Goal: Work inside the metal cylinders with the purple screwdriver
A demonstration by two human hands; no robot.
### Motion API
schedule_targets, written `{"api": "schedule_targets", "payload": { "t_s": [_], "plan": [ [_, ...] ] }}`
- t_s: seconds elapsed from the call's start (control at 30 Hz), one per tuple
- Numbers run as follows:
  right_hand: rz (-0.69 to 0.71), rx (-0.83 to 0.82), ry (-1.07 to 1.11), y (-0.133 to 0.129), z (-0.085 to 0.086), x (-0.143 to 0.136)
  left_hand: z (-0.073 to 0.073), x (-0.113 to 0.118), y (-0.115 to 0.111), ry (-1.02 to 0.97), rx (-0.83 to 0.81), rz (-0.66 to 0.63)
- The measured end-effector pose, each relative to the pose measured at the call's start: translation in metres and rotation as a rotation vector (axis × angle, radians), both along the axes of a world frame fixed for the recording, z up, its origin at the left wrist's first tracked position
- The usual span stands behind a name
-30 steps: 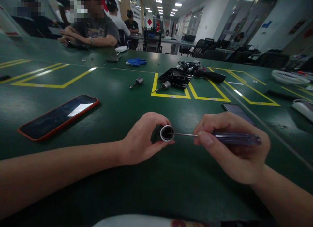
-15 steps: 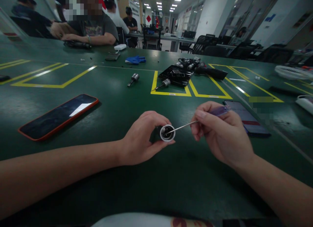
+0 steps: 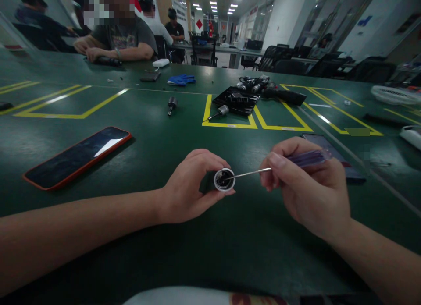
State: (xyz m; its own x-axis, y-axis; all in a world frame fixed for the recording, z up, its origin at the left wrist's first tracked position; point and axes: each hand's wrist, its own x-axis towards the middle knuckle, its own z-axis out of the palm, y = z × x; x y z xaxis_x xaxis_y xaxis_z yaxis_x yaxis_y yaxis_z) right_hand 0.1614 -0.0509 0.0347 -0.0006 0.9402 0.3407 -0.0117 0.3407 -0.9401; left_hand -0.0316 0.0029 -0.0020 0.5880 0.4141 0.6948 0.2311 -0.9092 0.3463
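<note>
My left hand (image 3: 192, 186) is closed around a short round part with a silver rim (image 3: 224, 179), its dark hollow end turned toward me. Inside the opening, dark details are too small to make out. Between the thumb and fingers of my right hand (image 3: 307, 189) is a screwdriver (image 3: 251, 173) with a see-through purple handle. Its thin metal shaft points left, and the tip reaches into the round part's opening. Beyond my hands lies a silver motor-like piece with a thin shaft (image 3: 172, 105). A similar piece (image 3: 222, 110) rests by the yellow tape.
An orange-edged phone (image 3: 79, 156) lies to the left, another phone (image 3: 329, 151) behind my right hand. Black bags (image 3: 237, 101) and dark tools (image 3: 283, 95) sit farther back, near a blue glove (image 3: 181, 80). Across the green table a person (image 3: 131, 42) handles a dark object.
My right hand has shifted slightly right and nearer, the screwdriver tip staying in the opening. The loose motor-like piece has rolled left and turned its shaft toward me. My left hand is nearly still.
</note>
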Motion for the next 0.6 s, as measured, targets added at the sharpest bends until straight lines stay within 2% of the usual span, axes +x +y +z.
{"api": "schedule_targets", "payload": {
  "t_s": [0.23,0.33,0.47,0.6],
  "plan": [
    [0.06,-0.02,-0.062,0.0,-0.001,0.001,-0.001,0.001,0.0,0.009,0.038,-0.022],
    [0.09,-0.12,0.048,0.005,-0.002,0.001,0.0,0.001,-0.001,0.01,0.039,-0.011],
    [0.054,-0.273,0.215,0.011,-0.003,-0.002,0.0,0.0,-0.001,-0.002,0.008,0.014],
    [0.036,-0.345,0.284,0.013,-0.004,-0.005,0.0,0.0,0.0,-0.006,-0.003,0.016]
  ]
}}
